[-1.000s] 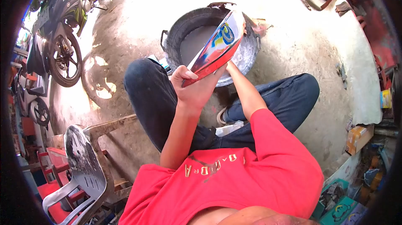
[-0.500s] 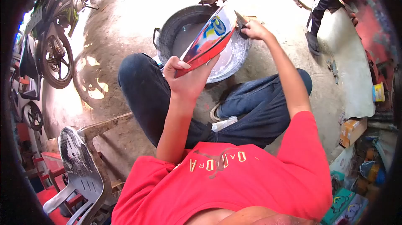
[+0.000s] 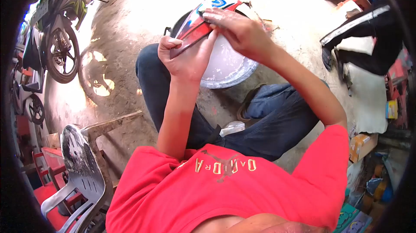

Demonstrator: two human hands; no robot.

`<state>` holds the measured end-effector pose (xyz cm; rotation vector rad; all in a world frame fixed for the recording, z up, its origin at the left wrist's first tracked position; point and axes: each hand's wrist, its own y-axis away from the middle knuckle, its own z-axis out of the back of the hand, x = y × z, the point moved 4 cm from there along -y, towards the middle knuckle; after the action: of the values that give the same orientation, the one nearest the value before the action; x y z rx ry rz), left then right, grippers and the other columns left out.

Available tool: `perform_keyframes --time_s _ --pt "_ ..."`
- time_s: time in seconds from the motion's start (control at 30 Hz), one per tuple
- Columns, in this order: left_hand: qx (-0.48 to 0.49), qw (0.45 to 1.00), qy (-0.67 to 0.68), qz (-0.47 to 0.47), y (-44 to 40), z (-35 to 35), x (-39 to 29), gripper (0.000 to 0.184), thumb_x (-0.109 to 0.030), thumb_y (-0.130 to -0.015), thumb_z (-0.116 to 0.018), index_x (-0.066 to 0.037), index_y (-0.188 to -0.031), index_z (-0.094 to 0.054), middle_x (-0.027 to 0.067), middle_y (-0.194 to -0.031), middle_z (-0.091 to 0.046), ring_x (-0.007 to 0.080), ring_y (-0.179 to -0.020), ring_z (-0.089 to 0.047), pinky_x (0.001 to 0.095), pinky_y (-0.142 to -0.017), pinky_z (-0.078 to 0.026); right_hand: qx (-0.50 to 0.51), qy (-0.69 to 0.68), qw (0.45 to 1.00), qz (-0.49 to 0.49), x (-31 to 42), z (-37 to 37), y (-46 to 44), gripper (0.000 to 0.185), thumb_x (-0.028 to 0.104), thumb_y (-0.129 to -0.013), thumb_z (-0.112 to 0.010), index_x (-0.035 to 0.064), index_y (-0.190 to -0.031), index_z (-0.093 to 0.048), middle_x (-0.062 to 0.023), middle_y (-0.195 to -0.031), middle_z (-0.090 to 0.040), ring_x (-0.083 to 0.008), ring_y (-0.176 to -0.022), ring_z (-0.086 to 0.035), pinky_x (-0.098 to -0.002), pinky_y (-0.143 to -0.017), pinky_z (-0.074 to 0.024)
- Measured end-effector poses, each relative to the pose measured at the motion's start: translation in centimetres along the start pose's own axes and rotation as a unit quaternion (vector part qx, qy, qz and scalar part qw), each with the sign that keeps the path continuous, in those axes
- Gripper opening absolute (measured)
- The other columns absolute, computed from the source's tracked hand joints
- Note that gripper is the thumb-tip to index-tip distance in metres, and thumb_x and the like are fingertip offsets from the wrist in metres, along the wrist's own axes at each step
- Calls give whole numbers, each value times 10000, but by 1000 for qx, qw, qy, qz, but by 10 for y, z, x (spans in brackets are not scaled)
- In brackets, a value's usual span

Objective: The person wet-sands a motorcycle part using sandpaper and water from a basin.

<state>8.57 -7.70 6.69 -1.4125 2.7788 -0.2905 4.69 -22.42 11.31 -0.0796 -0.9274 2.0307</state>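
My left hand (image 3: pixel 184 57) grips the lower end of a glossy motorcycle body panel (image 3: pixel 190 38), its thumb over the near edge. The panel is red with blue and white graphics, and it is tilted above a big dark tub (image 3: pixel 253 70) of cloudy grey water. Across the panel's upper part lies my right hand (image 3: pixel 238 29), fingers pressed together. A small dark edge of sandpaper shows at its fingertips; the rest is hidden beneath the hand.
Motorcycles (image 3: pixel 63 38) stand at the left. A worn plastic chair (image 3: pixel 84 163) is at lower left. Another person's leg in black striped trousers (image 3: pixel 359 22) is at right. A cardboard box (image 3: pixel 363 146) and a yellow container (image 3: pixel 391 109) lie along the right side.
My right hand has moved left from beyond the panel's far end onto its surface. The panel has turned and tilted flatter in my left hand. The other person's legs have shifted.
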Motion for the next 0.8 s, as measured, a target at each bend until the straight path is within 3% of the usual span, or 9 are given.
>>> perform_keyframes --time_s 0.03,0.13,0.2,0.27,0.33,0.47,0.67,0.73,0.8 --pt "-3 1000 21 7 -6 -3 -2 968 -181 -635 -548 201 -1475 -254 325 -1545 -369 440 -1525 -238 582 -1289 -15 18 -16 999 -26 -21 -1 -3 345 81 -997 -577 56 -1333 -646 -188 -1247 -696 -350 -1219 -642 -415 -1025 -522" --pt "-24 1000 9 7 -12 -7 -5 962 -169 -626 -552 203 -1465 -264 324 -1549 -364 435 -1531 -224 585 -1288 -4 136 -6 949 -286 -63 5 -22 358 79 -983 -577 44 -1333 -643 -226 -1225 -688 -400 -1123 -674 -428 -981 -548" --pt "-16 999 29 12 -10 -8 -5 975 -168 -614 -552 192 -1472 -262 313 -1561 -352 415 -1536 -223 566 -1294 -5 79 40 990 -109 -43 -10 -14 349 85 -988 -574 43 -1326 -649 -226 -1253 -680 -377 -1161 -665 -421 -1004 -533" --pt "-15 998 65 19 -6 -8 -4 994 -168 -597 -551 177 -1482 -257 296 -1579 -335 388 -1542 -221 540 -1302 -9 93 -58 993 -54 -6 -10 -21 329 81 -1001 -567 46 -1316 -656 -196 -1340 -650 -326 -1262 -622 -405 -1057 -499" --pt "-36 997 61 12 -3 -5 -4 1008 -173 -588 -552 172 -1487 -252 292 -1582 -330 385 -1542 -220 536 -1303 -8 77 -58 995 -20 -4 -13 -23 324 75 -1005 -565 41 -1314 -657 -200 -1303 -669 -330 -1238 -638 -401 -1046 -508" --pt "-56 998 12 17 1 -7 -2 1055 -190 -561 -576 172 -1490 -232 299 -1586 -302 418 -1539 -185 566 -1292 21 140 22 968 -206 -65 -6 -23 316 164 -1033 -525 54 -1296 -662 -235 -1164 -701 -396 -1054 -696 -430 -901 -563" --pt "-20 989 135 59 1 6 -7 889 -182 -588 -522 156 -1397 -377 262 -1443 -473 359 -1444 -375 532 -1297 -80 67 -61 996 7 24 -11 -21 338 38 -999 -565 60 -1325 -650 -172 -1348 -652 -305 -1276 -625 -398 -1047 -507" --pt "-41 997 51 43 2 3 -3 891 -183 -589 -521 161 -1398 -377 261 -1455 -469 360 -1451 -371 533 -1298 -78 85 -32 995 -38 -6 -13 -18 335 58 -1013 -553 45 -1337 -637 -189 -1326 -661 -321 -1244 -643 -396 -1036 -513" --pt "-45 998 9 39 2 -4 2 901 -182 -590 -516 169 -1407 -371 264 -1484 -452 364 -1471 -352 535 -1300 -66 132 -60 971 -191 -37 -9 -19 352 90 -1034 -523 34 -1371 -607 -211 -1272 -681 -370 -1185 -664 -406 -1022 -518"
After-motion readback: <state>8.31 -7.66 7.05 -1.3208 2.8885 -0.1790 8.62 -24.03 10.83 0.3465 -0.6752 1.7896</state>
